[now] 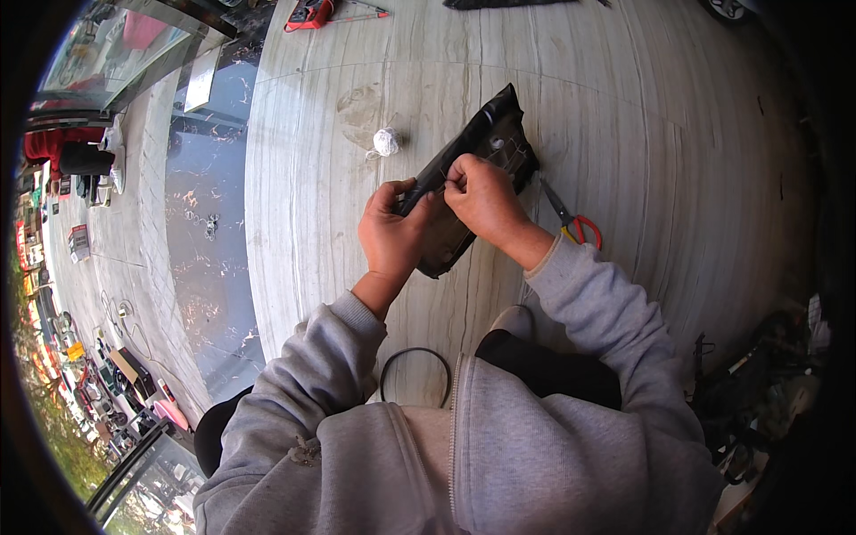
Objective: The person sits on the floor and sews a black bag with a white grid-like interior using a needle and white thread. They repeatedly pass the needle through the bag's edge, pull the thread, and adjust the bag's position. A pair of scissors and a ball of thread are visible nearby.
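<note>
Red device on floor; glass panel left.

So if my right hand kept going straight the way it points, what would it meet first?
Most likely the long outer edge of the black piece, just ahead of your right hand; exact depth is unclear from this one view.

On the floor, a ball is placed left of the workpiece; scissors are laid to its right. Beyond the ball, a meter is set.
</note>
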`<state>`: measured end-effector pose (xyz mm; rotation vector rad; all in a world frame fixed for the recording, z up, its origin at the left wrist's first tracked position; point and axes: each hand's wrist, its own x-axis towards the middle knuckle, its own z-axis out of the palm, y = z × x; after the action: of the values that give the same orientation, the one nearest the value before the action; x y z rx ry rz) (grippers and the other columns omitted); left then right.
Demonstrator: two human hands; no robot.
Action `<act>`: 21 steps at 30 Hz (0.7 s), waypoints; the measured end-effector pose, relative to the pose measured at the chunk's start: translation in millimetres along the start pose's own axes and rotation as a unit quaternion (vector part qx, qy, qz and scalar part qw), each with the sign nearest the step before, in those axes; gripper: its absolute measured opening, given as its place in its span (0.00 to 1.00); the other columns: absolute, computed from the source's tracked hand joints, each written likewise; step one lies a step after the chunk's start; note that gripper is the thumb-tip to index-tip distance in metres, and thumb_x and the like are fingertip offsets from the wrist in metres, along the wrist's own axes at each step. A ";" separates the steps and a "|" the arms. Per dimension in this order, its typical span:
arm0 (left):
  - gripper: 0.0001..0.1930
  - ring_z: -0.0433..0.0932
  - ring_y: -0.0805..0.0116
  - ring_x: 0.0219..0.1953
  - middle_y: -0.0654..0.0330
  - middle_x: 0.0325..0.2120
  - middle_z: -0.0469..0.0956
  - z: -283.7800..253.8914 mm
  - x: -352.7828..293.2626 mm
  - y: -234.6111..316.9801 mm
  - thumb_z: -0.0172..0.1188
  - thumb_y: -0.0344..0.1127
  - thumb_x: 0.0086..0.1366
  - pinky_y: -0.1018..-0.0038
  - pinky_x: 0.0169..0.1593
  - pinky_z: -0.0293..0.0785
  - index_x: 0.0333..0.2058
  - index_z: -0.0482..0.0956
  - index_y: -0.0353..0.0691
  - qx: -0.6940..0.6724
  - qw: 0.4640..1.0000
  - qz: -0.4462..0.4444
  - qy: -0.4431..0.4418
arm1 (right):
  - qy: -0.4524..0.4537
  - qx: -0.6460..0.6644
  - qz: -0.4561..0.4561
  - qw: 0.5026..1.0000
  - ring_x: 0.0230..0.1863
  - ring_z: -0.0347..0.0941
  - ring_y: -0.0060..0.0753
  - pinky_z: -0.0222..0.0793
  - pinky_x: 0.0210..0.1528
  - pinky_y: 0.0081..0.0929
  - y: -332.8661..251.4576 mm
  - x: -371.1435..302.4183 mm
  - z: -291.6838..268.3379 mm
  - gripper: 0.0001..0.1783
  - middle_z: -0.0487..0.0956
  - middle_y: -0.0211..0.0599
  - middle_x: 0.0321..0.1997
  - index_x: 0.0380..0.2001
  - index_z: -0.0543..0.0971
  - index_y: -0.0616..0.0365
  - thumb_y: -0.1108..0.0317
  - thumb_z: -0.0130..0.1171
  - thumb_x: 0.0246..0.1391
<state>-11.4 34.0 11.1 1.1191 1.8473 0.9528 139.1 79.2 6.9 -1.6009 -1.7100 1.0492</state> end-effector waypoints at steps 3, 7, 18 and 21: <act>0.14 0.74 0.83 0.28 0.64 0.27 0.80 1.0 1.9 0.8 0.70 0.32 0.58 0.81 0.32 0.72 0.42 0.80 0.36 0.006 1.000 0.026 -0.006 | 0.070 -0.006 -0.086 0.994 0.24 0.76 0.31 0.71 0.29 0.28 -7.5 -0.1 -4.4 0.06 0.78 0.38 0.28 0.28 0.72 0.62 0.75 0.59 0.55; 0.14 0.74 0.82 0.28 0.65 0.26 0.79 0.4 1.0 2.9 0.70 0.33 0.59 0.82 0.31 0.71 0.42 0.80 0.36 -0.010 1.000 -0.006 -0.016 | 0.024 0.326 -0.021 0.945 0.21 0.75 0.20 0.70 0.22 0.21 -17.3 9.6 -25.3 0.06 0.77 0.34 0.29 0.41 0.64 0.58 0.69 0.47 0.66; 0.15 0.74 0.79 0.21 0.65 0.22 0.77 -8.2 12.5 5.5 0.71 0.35 0.58 0.79 0.25 0.70 0.41 0.80 0.34 -0.185 0.976 -0.117 -0.016 | -0.042 0.419 0.157 0.893 0.24 0.74 0.21 0.71 0.25 0.19 16.0 7.1 -54.2 0.10 0.78 0.35 0.31 0.42 0.72 0.58 0.64 0.46 0.68; 0.16 0.74 0.79 0.20 0.65 0.21 0.76 -9.5 13.1 7.3 0.70 0.35 0.59 0.79 0.24 0.70 0.41 0.79 0.34 -0.193 0.974 -0.119 -0.015 | -0.057 0.479 0.142 0.865 0.28 0.75 0.20 0.72 0.28 0.19 21.2 7.5 -58.0 0.09 0.80 0.35 0.35 0.43 0.75 0.56 0.64 0.48 0.68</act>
<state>-21.4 46.6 18.6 0.6573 1.6352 1.0868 198.0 95.5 19.1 -1.1172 -0.7358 1.7861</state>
